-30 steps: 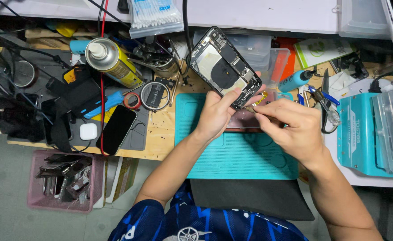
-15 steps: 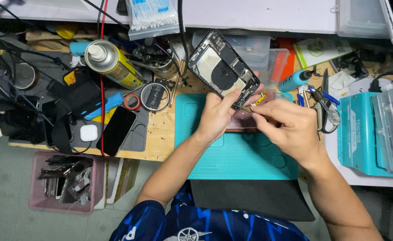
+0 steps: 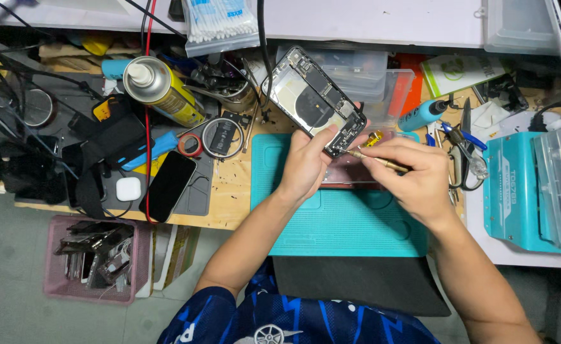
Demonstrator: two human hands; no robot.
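An opened phone body [image 3: 311, 97] with bare inner parts is tilted up over the teal work mat [image 3: 344, 223]. My left hand [image 3: 308, 163] grips its lower corner from below. In my right hand [image 3: 415, 180] is a thin gold-coloured screwdriver [image 3: 377, 160], its tip touching the phone's lower edge next to my left thumb. A small gold-coloured part [image 3: 374, 137] lies just behind the tool.
A yellow spray can [image 3: 161, 90], a tape ring [image 3: 222, 136], a black phone [image 3: 168, 185] and cables crowd the left side. A blue bottle [image 3: 424, 114], pliers [image 3: 464, 148] and teal parts boxes [image 3: 535, 191] stand on the right. A pink basket [image 3: 96, 258] sits below the table's edge.
The phone body and both hands have shifted slightly; my right hand has turned the screwdriver a little at the phone's lower edge.
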